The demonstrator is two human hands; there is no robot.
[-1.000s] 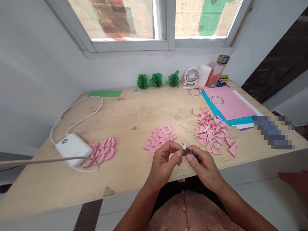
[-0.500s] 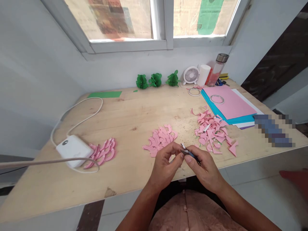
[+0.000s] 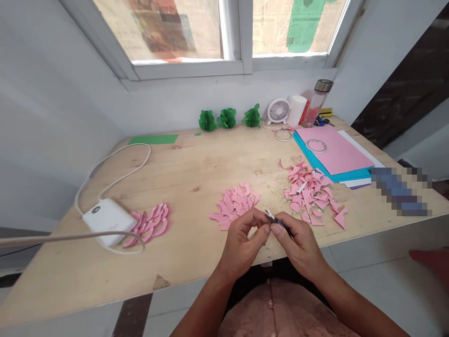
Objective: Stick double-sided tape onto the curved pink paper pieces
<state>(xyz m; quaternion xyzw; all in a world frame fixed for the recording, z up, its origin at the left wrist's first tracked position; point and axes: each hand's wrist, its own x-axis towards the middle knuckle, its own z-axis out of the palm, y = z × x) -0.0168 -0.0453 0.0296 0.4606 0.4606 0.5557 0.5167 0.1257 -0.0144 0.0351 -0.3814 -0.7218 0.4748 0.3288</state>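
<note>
My left hand (image 3: 245,238) and my right hand (image 3: 300,238) meet at the table's front edge. Between their fingertips is a small dark, slim object (image 3: 273,219) with a white bit at its tip; what it is cannot be made out. Both hands are closed, thumbs and forefingers pinched on it. Just behind my left hand lies a pile of curved pink paper pieces (image 3: 233,203). Beyond my right hand are pink paper scraps (image 3: 308,192) with a small white stick among them.
A white box (image 3: 108,220) with a cable sits at the left beside more pink curved pieces (image 3: 154,222). Green paper shapes (image 3: 227,118), a fan (image 3: 278,111) and a bottle (image 3: 315,105) stand at the back. Coloured sheets (image 3: 340,152) lie right.
Both hands stay together around the dark object, which has tilted slightly. The fingers have shifted a little to the right. The objects on the table have not been moved.
</note>
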